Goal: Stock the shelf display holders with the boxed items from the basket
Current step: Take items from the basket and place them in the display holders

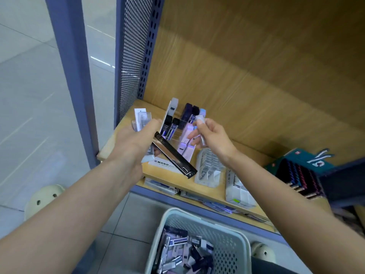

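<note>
My left hand (136, 141) grips a bunch of slim boxed items (141, 119) over the left end of the wooden shelf; a long black box (173, 155) sticks out of the same hand toward the lower right. My right hand (211, 135) pinches one small pale box (200, 121) just right of the clear display holder (177, 131), which stands on the shelf with dark and white boxes upright in its slots. Below, the pale plastic basket (235, 234) sits on the floor holding several more small boxes (183, 252).
Two more white display holders (207, 171) (237, 190) lie on the wooden shelf (207, 190) to the right. A teal box with dark items (300, 175) sits at the far right. A perforated blue shelf side panel (132, 56) rises on the left.
</note>
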{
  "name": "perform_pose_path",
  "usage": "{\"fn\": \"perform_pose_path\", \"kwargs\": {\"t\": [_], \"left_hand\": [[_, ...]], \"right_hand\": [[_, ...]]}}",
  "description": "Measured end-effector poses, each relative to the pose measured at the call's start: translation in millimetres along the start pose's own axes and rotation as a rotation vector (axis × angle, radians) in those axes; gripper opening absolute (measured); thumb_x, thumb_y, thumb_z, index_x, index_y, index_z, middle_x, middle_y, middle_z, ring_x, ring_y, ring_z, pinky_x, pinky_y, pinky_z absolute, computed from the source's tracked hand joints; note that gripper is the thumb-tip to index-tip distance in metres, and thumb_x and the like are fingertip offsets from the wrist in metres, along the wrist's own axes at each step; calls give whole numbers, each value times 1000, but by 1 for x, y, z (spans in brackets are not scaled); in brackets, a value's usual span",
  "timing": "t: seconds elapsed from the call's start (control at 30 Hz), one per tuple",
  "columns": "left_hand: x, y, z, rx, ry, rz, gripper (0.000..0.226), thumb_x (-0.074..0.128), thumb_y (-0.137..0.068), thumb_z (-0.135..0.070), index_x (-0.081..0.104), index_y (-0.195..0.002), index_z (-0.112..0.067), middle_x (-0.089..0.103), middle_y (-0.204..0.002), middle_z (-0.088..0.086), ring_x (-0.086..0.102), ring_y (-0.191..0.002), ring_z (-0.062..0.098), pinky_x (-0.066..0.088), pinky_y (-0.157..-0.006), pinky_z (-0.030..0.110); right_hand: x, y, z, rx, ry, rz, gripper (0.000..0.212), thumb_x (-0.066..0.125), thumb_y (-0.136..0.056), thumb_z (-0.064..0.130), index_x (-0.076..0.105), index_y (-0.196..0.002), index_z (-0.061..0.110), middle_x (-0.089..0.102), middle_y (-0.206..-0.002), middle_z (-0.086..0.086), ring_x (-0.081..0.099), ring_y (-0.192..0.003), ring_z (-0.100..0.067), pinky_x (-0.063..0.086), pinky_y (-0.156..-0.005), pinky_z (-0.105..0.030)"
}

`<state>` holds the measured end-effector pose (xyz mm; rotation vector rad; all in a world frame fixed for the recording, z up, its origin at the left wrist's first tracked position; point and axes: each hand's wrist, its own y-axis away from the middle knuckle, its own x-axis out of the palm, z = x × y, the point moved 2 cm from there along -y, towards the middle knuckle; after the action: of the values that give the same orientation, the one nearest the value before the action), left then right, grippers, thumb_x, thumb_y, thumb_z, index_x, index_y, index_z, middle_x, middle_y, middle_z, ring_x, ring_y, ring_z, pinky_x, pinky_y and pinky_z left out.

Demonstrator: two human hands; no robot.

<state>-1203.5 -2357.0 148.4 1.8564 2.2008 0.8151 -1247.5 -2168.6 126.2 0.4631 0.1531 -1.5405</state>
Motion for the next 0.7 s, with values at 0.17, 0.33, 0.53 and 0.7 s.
{"fn": "perform_pose_path", "kwargs": {"t": [0.17, 0.33, 0.53, 0.7], "left_hand": [[19, 5, 13, -2, -81, 9, 25, 64, -85, -26, 48, -67, -20, 51, -43, -6, 46, -54, 18, 49, -78, 34], [40, 7, 27, -34, -117, 39, 19, 66, -84, -24, 54, -70, -18, 52, -55, 2, 47, -64, 22, 44, -98, 48], [74, 10, 42, -38, -159, 69, 19, 64, -85, -21, 52, -72, -17, 52, -58, 3, 47, -61, 22, 49, -72, 33], [95, 11, 58, -76, -229, 85, 25, 64, -84, -22, 48, -66, -18, 47, -55, 1, 43, -53, 20, 48, -94, 46]], "right_hand": [[-30, 33, -33, -8, 154, -8, 19, 54, -95, 22, 61, -83, 8, 60, -81, -11, 52, -76, -7, 41, -71, -15], [-66, 56, -64, -50, 393, -144, 24, 64, -88, 15, 57, -74, -3, 44, -66, -1, 35, -58, -7, 30, -57, -17], [-79, 59, -88, -21, 420, -256, 12, 68, -84, 6, 57, -90, 5, 52, -70, 6, 50, -55, 7, 41, -60, -9], [-68, 43, -113, -29, 593, -179, 15, 51, -94, 8, 59, -107, 8, 62, -89, 1, 61, -86, -23, 48, -82, -35]]}}
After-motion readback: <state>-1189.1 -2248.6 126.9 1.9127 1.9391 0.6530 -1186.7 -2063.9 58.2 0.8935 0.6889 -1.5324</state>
